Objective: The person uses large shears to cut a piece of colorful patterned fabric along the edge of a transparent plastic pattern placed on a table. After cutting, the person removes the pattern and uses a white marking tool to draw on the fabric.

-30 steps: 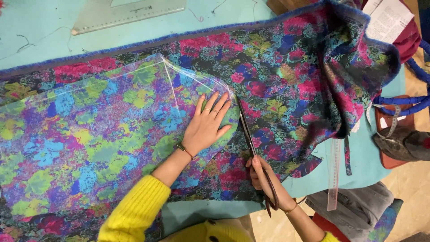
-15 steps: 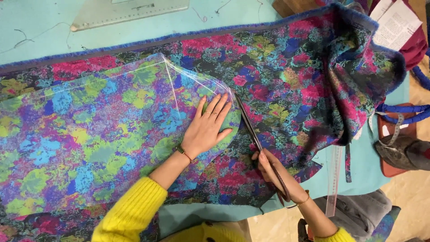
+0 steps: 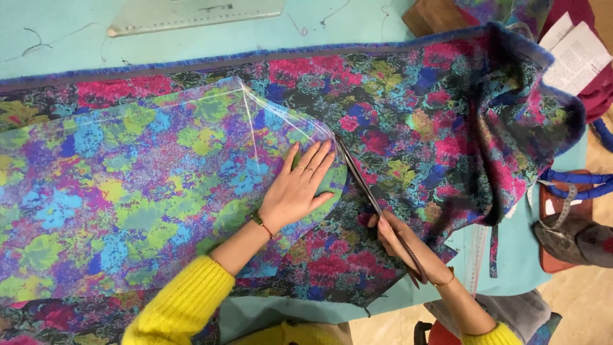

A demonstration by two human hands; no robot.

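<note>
The fabric [image 3: 408,121] is a floral print in magenta, blue, teal, green and black, paler under the clear plastic pattern piece [image 3: 159,172], on a turquoise table [image 3: 76,45], with yellow sleeves [image 3: 179,306] and dark scissors [image 3: 377,204].

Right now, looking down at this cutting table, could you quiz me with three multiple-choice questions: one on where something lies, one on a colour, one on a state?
1. Where does the left hand rest?
A. flat on the clear pattern sheet over the fabric
B. on the ruler
C. on the floor

2. What colour are the sleeves?
A. red
B. yellow
C. white

3. What is the right hand doing?
A. hanging empty
B. gripping the scissors
C. holding a pencil

Answers:
1 A, the fingers lie spread on the see-through sheet on the flowered cloth.
2 B, both cuffs show bright yellow knit.
3 B, its fingers close round the handles, with the blades pointing along the sheet's curved edge.
</note>
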